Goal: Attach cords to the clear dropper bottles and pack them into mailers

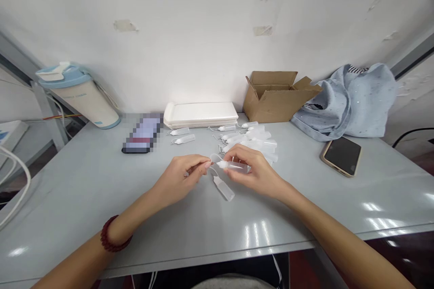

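Observation:
Between finger and thumb, my right hand [254,167] holds a small translucent dropper bottle [237,167] on its side, its white tip pointing left. My left hand [183,176] pinches at the end of a thin strap or tube near that tip; exactly what lies between the fingertips is too small to make out. Just below the hands a second dropper bottle [224,188] lies tilted on the table, with a thin curved strand at its tip. Behind my right hand is a loose pile of similar bottles [262,137]. Two more bottles [184,139] rest farther left.
On the grey table [162,235] a stack of white envelopes [203,112] lies by the wall. An opened cardboard box [278,104] and a light blue cloth bag [352,104] stand right of it. One phone [342,156] lies right, another phone [142,133] left, near a tumbler [81,95].

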The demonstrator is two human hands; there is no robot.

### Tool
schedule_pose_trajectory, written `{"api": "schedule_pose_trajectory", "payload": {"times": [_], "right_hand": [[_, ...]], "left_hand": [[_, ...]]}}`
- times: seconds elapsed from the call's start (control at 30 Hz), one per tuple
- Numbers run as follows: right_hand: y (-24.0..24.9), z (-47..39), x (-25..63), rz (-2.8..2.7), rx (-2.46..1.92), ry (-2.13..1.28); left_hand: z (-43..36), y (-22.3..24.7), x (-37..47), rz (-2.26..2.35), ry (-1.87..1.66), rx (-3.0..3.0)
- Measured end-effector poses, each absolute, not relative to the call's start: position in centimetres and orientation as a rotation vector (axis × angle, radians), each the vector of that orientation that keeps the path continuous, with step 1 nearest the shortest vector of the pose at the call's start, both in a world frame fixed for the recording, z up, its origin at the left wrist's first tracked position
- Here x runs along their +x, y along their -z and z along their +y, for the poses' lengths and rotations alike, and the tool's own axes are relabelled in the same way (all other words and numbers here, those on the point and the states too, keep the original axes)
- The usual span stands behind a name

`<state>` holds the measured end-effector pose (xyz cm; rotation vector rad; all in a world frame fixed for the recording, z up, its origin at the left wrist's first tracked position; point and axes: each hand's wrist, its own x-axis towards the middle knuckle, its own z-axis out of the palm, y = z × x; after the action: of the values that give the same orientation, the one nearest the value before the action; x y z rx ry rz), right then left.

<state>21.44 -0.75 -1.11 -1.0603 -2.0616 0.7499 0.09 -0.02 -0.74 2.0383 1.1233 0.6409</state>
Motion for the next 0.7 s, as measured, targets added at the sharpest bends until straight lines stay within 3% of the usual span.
{"api": "schedule_pose_trajectory", "payload": {"times": [0.7], "right_hand": [[1.39,-0.87,21.57,-2.101,-0.98,-0.79]], "left_hand": [[0.0,0.76,-0.05,1.03,-0.625,1.779]]}}
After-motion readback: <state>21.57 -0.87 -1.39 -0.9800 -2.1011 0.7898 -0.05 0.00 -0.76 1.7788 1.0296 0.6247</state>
